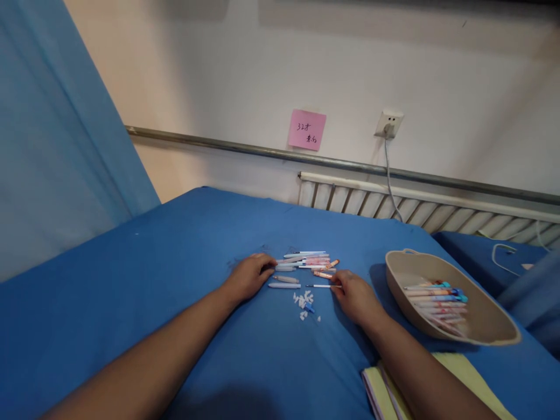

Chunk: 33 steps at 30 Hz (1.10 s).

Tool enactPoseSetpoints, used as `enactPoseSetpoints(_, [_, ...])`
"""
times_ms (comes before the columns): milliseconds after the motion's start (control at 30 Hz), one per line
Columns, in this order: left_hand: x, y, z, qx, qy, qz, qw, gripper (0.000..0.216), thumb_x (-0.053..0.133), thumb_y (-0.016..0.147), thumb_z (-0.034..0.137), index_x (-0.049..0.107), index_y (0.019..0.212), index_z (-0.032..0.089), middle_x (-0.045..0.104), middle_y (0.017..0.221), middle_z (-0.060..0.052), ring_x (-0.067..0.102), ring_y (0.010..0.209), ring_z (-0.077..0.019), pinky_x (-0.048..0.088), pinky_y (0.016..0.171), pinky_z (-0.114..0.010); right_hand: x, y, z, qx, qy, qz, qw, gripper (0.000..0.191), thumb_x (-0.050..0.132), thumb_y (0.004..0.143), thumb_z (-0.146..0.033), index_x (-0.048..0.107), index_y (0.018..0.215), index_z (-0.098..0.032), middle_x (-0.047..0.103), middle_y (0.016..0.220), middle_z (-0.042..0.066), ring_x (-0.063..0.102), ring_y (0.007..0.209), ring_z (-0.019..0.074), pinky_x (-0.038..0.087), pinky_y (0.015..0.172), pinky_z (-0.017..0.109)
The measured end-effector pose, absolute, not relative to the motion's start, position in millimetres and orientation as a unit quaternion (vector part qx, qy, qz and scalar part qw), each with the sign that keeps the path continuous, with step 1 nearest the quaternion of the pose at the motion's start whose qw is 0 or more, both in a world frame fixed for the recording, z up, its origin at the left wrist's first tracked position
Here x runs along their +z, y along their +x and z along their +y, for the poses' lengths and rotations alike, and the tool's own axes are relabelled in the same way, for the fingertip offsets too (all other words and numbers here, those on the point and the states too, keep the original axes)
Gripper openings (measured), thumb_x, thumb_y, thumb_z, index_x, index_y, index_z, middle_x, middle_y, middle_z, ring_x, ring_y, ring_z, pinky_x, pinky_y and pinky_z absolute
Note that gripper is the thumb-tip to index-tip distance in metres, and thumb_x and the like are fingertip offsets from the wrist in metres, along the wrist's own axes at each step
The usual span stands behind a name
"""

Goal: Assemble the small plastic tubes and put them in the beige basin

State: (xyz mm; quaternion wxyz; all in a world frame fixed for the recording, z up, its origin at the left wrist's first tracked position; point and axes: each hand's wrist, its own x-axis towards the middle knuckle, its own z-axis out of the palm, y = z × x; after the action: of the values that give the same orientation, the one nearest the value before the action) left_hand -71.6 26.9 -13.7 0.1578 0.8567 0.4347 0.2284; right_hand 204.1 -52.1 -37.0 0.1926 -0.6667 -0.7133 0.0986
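On the blue sheet (pixel 210 233) lies a loose group of pen parts. My right hand (pixel 356 296) pinches the right end of a thin white pen refill (pixel 321 286), its tip pointing left. At the group's left side, my left hand (pixel 252 275) has its thumb and fingers closed against the ends of the pen parts; what they hold is hidden. A pale pen barrel (pixel 284 286) lies in line with the refill, with a grey barrel (pixel 286 279) just behind it. Further back are pink printed barrels (pixel 317 261) and orange patterned pieces (pixel 322 275). Small white bits (pixel 303 301) and a blue piece (pixel 309 307) lie in front.
To the right, a beige basin (pixel 490 315) holds several pens (pixel 437 298) with blue tops. A folded yellow cloth (pixel 466 379) lies under my right forearm. Behind the bed are a radiator (pixel 363 198), a metal rail (pixel 245 149) and a plugged-in cable (pixel 388 175); a blue curtain (pixel 65 116) hangs left.
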Motion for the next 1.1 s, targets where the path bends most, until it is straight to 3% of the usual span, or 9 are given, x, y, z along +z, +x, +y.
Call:
enactPoseSetpoints(233, [-12.0,-64.4,27.3,0.156,0.881,0.433,0.106,0.015,0.051,0.081,0.02,0.063,0.089,0.02,0.065,0.088,-0.005,0.057,0.083,-0.0203,0.042,0.076,-0.03,-39.6,202.5,-51.7,0.1,-0.663,-0.718,0.187,0.014,0.052,0.082,-0.018,0.06,0.092,-0.02,0.065,0.092,0.005,0.06,0.086,0.0197,0.04,0.075,0.028])
enactPoseSetpoints(500, [-6.9,-63.8,19.4,0.164,0.884,0.43,0.079,0.019,0.042,0.088,0.021,0.061,0.084,0.019,0.062,0.087,-0.006,0.055,0.084,-0.0213,0.041,0.076,-0.031,-39.9,202.3,-52.1,0.095,-0.648,-0.721,0.227,0.017,0.051,0.084,-0.022,0.058,0.099,-0.019,0.061,0.099,0.006,0.059,0.085,0.0183,0.042,0.074,0.027])
enactPoseSetpoints(867, [-10.5,-54.8,25.5,0.122,0.902,0.402,0.101,0.021,0.05,0.084,0.023,0.063,0.101,0.021,0.062,0.098,-0.006,0.056,0.091,-0.0212,0.041,0.082,-0.031,-38.6,196.1,-53.9,0.112,-0.61,-0.74,0.261,0.013,0.049,0.085,-0.021,0.057,0.095,-0.019,0.06,0.095,0.006,0.058,0.085,0.0182,0.043,0.075,0.028])
enactPoseSetpoints(1100, [-8.3,-54.3,22.5,0.149,0.887,0.426,0.096,0.013,0.049,0.083,0.021,0.061,0.089,0.019,0.062,0.089,-0.006,0.055,0.087,-0.0213,0.041,0.079,-0.031,-37.2,197.9,-53.3,0.121,-0.595,-0.733,0.305,0.014,0.048,0.085,-0.02,0.059,0.093,-0.019,0.061,0.093,0.005,0.058,0.083,0.018,0.044,0.076,0.03])
